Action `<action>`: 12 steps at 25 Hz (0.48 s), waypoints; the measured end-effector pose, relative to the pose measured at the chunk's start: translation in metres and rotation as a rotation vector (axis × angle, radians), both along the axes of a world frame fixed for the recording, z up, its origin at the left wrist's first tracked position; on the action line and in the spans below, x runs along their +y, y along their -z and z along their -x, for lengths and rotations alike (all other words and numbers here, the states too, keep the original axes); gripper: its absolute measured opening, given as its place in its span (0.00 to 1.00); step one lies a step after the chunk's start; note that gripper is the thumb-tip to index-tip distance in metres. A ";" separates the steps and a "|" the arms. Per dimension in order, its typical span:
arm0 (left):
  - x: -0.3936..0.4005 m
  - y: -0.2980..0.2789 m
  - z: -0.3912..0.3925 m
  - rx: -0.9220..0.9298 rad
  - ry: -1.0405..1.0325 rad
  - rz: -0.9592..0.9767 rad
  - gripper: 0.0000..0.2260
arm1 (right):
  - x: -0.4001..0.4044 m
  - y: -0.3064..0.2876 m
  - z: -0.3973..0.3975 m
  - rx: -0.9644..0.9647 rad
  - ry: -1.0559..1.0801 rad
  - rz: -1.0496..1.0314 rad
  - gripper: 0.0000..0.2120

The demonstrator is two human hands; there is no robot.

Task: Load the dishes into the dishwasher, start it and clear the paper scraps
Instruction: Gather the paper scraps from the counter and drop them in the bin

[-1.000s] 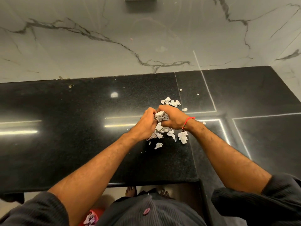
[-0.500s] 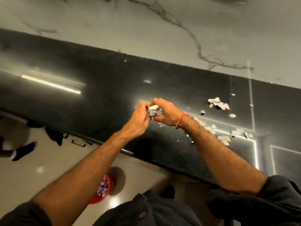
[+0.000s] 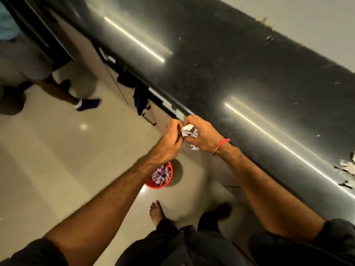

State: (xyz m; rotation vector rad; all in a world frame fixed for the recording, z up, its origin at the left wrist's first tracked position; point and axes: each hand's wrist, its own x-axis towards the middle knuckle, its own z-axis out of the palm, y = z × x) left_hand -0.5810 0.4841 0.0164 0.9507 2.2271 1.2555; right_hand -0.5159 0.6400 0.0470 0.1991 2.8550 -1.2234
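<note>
From the head camera, both hands are brought together just off the front edge of the black countertop (image 3: 240, 77), over the pale floor (image 3: 48, 160). The left hand (image 3: 170, 136) and the right hand (image 3: 203, 136) each have fingers curled round a wad of crumpled paper scraps (image 3: 189, 130), which sits pinched between them; a small piece of it pokes out beneath the right palm. A red thread bracelet (image 3: 221, 144) circles the right wrist. Below the left forearm, on the floor, stands a red bin (image 3: 167, 182) already holding torn paper. More loose scraps (image 3: 345, 167) lie on the countertop at the far right edge of the view, well apart from the hands. The person's bare foot (image 3: 156, 211) is near the bin, and another person's leg with a dark shoe (image 3: 90, 103) stands at the upper left
</note>
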 end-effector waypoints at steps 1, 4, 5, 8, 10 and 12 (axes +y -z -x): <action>-0.017 0.017 0.007 -0.027 -0.024 0.003 0.06 | -0.017 0.017 0.010 -0.005 -0.004 0.007 0.12; -0.060 0.076 0.020 -0.103 -0.119 0.029 0.07 | -0.063 0.076 0.035 -0.064 -0.028 0.039 0.11; -0.072 0.102 0.022 -0.136 -0.156 0.038 0.08 | -0.075 0.103 0.041 -0.087 -0.036 0.058 0.11; -0.093 0.193 0.027 -0.190 -0.255 0.062 0.10 | -0.100 0.202 0.053 -0.165 -0.011 0.122 0.12; -0.103 0.261 0.026 -0.218 -0.318 0.076 0.10 | -0.113 0.279 0.055 -0.204 0.030 0.140 0.13; -0.112 0.339 0.020 -0.257 -0.383 0.090 0.10 | -0.126 0.363 0.052 -0.250 0.049 0.144 0.14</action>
